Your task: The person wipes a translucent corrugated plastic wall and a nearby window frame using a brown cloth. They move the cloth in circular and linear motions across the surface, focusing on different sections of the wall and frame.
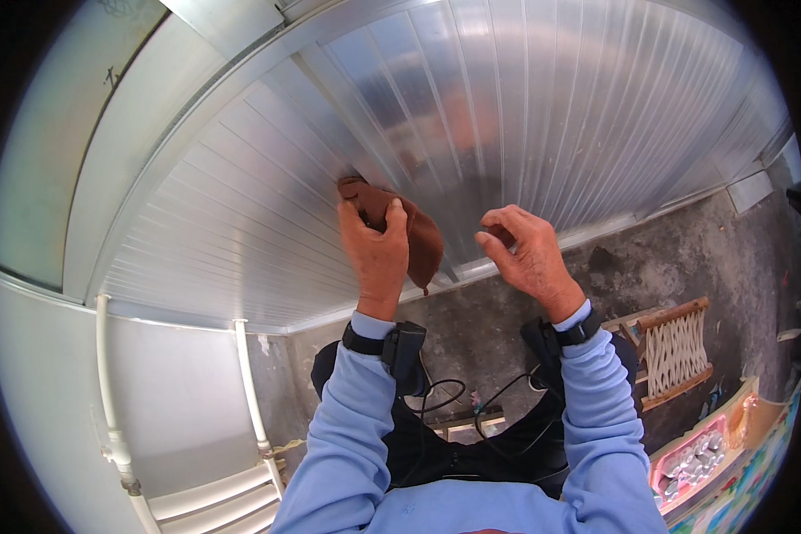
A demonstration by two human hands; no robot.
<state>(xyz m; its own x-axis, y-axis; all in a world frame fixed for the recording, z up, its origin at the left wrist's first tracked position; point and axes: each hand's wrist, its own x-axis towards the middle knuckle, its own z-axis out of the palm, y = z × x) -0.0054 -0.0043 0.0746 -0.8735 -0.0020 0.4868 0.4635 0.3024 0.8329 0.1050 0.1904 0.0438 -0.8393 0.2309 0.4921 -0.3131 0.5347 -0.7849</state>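
My left hand [376, 257] grips a brown cloth [427, 243] between thumb and fingers. The cloth is bunched at its upper end, and a loose flap hangs down to the right of the hand. Behind it stands a ribbed, shiny metal panel [561, 120]; whether the cloth touches the panel I cannot tell for sure. My right hand [530, 257] is raised before the panel's lower part, to the right of the cloth. It holds nothing; its fingers are curled, with a gap to the thumb.
White pipes [245, 374] and a white slatted radiator [213, 504] are at lower left. On the concrete floor [681, 247] at right stands a stool with a woven cord seat [677, 350]. A pink tray [657, 470] holds several cans. Black cables [464, 394] hang between my wrists.
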